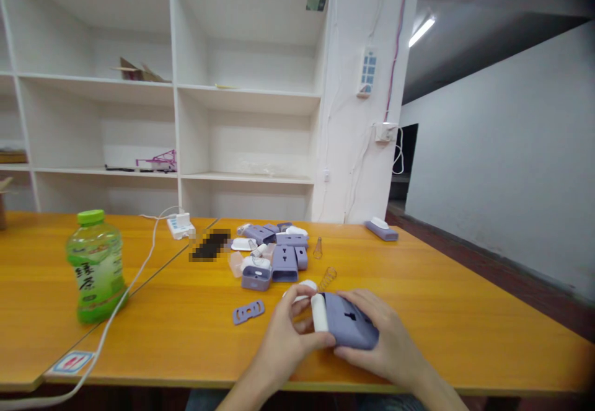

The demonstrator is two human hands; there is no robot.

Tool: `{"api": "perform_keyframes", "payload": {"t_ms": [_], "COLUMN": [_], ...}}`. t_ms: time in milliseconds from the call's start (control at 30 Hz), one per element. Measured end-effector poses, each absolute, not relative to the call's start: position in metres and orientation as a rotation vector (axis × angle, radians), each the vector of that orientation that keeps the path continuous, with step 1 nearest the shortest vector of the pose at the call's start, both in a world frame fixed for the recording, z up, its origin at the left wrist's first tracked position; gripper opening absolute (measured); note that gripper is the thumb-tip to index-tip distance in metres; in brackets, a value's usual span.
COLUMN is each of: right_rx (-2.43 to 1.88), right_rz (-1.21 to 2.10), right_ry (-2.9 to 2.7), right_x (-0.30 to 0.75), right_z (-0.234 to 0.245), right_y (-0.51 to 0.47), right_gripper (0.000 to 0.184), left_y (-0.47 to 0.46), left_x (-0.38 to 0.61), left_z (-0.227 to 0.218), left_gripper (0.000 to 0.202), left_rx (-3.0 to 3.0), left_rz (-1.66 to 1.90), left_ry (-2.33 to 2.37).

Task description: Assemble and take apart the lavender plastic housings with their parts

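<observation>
My right hand [381, 330] is wrapped round a purple plastic housing [346, 321] with a dark keyhole-shaped slot. At its left end sits a white plastic piece [320, 313], pinched between the thumb and fingers of my left hand [290, 333]; I cannot tell how far it goes in. Just behind my left fingers lies another white part [305, 286], partly hidden. A metal spring [329, 278] rests beyond the housing. To the left a flat purple plate with cutouts [248, 312] lies on the table.
Purple and white plastic parts [284, 262] are heaped in front of me, with a second spring [318, 248] beside them. A green bottle [95, 268], a white cable [134, 284] and a power strip [180, 227] are at left. Another purple-and-white piece [382, 230] lies at the far right edge.
</observation>
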State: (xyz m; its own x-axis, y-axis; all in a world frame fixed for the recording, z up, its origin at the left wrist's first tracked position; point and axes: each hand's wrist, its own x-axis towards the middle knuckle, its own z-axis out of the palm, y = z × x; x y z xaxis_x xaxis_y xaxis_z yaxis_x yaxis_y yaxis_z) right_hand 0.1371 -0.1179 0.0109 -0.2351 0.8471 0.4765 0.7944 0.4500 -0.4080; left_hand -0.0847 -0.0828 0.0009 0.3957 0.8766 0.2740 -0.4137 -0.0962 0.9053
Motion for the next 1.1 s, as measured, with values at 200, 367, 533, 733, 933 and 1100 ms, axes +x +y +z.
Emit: {"api": "perform_keyframes", "payload": {"t_ms": [200,367,533,733,933,1100], "right_rx": [-1.288,-1.245,-1.270,-1.309,-1.287,-1.266], "right_rz": [-0.293,-0.417,-0.423,-0.396,-0.421,-0.451], "right_ry": [-2.100,-2.109,-2.100,-2.105,-2.121,-2.138], "right_x": [0.134,0.131,0.130,0.128,0.127,0.128], "right_z": [-0.001,-0.005,-0.006,-0.004,-0.003,-0.004], "right_y": [-0.120,-0.120,-0.119,-0.118,-0.116,-0.117], "right_gripper": [0.074,0.073,0.070,0.070,0.073,0.072], "left_y": [-0.071,-0.064,-0.066,-0.071,-0.068,-0.071], "left_x": [-0.087,-0.085,-0.086,-0.087,-0.084,-0.083], "left_z": [-0.002,-0.009,-0.007,-0.009,-0.020,-0.020], "left_gripper": [0.042,0.054,0.050,0.039,0.037,0.041], "left_rx": [1.231,1.220,1.305,1.431,1.507,1.498], "left_rz": [1.201,1.195,1.183,1.222,1.250,1.264], "left_ry": [0.485,0.547,0.615,0.664,0.730,0.708]}}
